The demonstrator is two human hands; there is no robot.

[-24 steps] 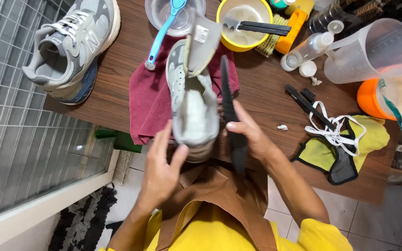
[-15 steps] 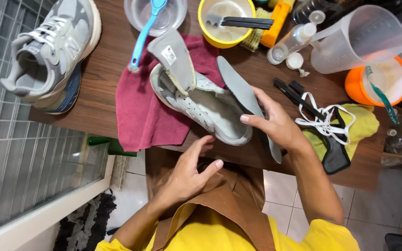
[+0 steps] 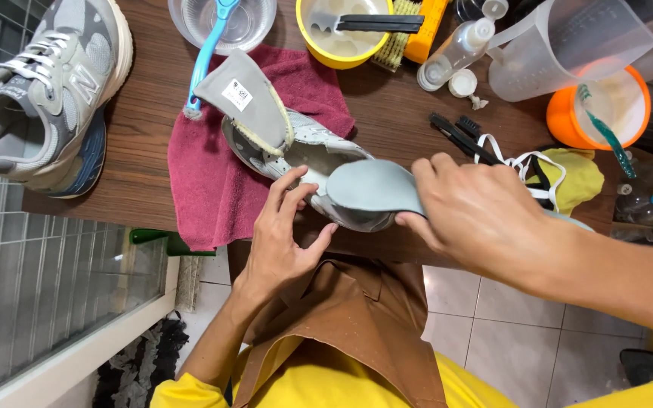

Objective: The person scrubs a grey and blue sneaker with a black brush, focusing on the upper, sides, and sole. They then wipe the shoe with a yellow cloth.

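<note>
Resting at nine o'clock, the spare grey sneaker (image 3: 43,94) sits apart while the left hand (image 3: 285,227) braces the unlaced shoe (image 3: 296,147) on the red towel (image 3: 213,181), fingers spread against its opening. The right hand (image 3: 478,215) pinches the grey insole (image 3: 372,189) above the heel. Feeding it well, I'd judge, means keeping the tongue pulled clear. The shoe's long axis runs ten to four o'clock, toe toward ten.
</note>
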